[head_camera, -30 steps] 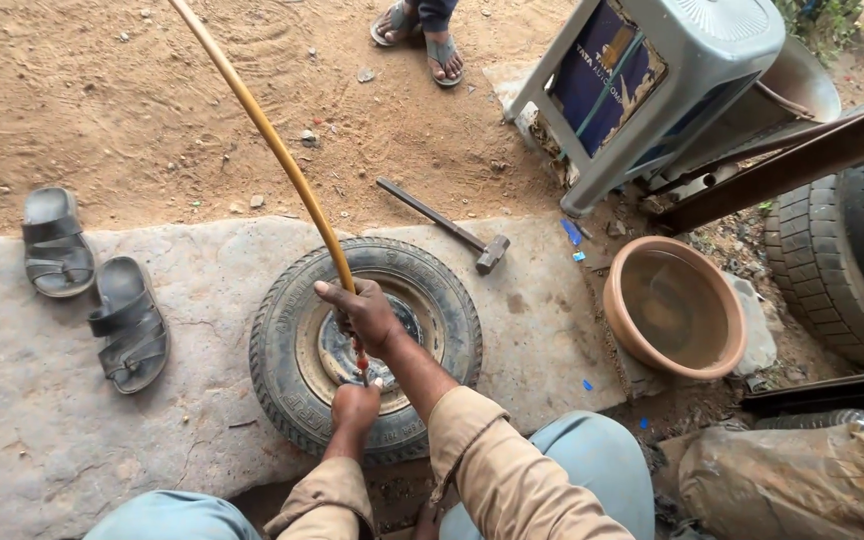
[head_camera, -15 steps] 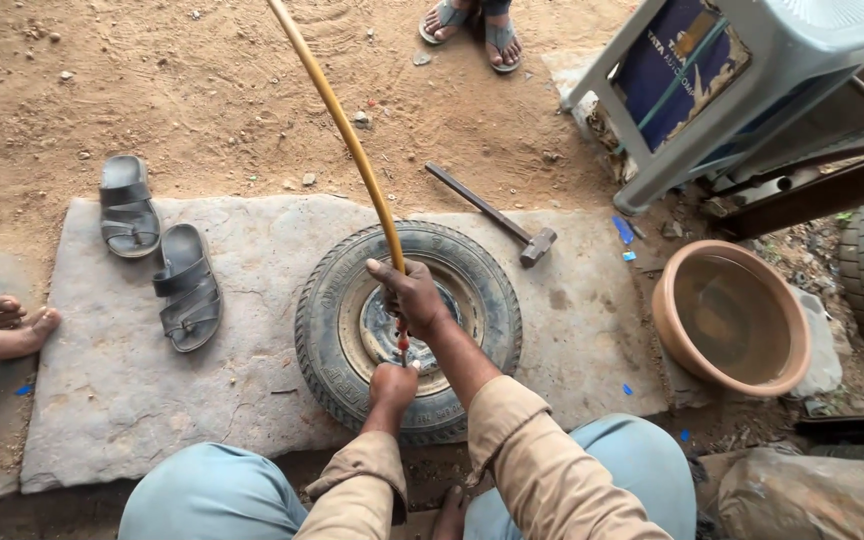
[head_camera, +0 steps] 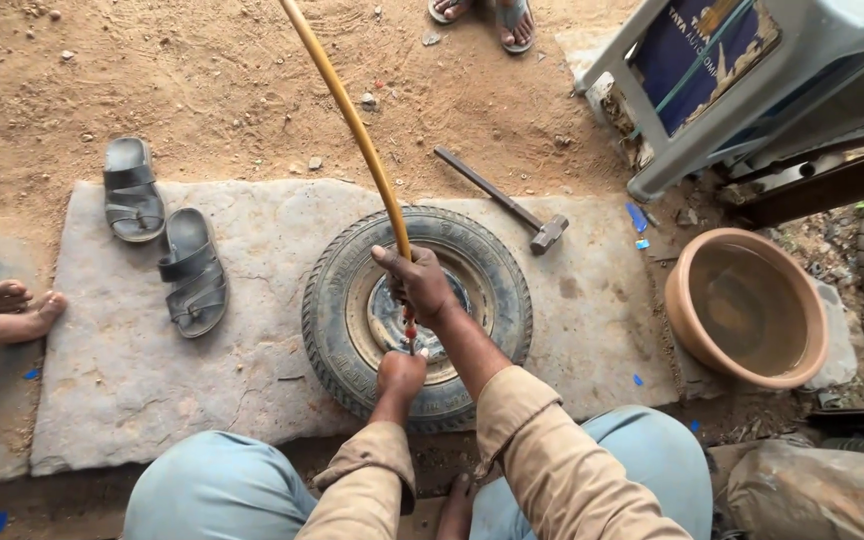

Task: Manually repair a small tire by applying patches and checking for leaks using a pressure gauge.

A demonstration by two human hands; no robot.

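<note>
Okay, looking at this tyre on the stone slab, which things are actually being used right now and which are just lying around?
In use:
tyre with its wheel rim
yellow hose, held by the right hand
left hand, down at the rim

Lying about:
hammer
pair of sandals
clay bowl
plastic stool

Two grey sandals (head_camera: 164, 233) were laid on the stone slab (head_camera: 112, 370), a hammer (head_camera: 512, 205) near the top edge. A clay basin (head_camera: 747, 310) w/ water was placed at the right.
</note>
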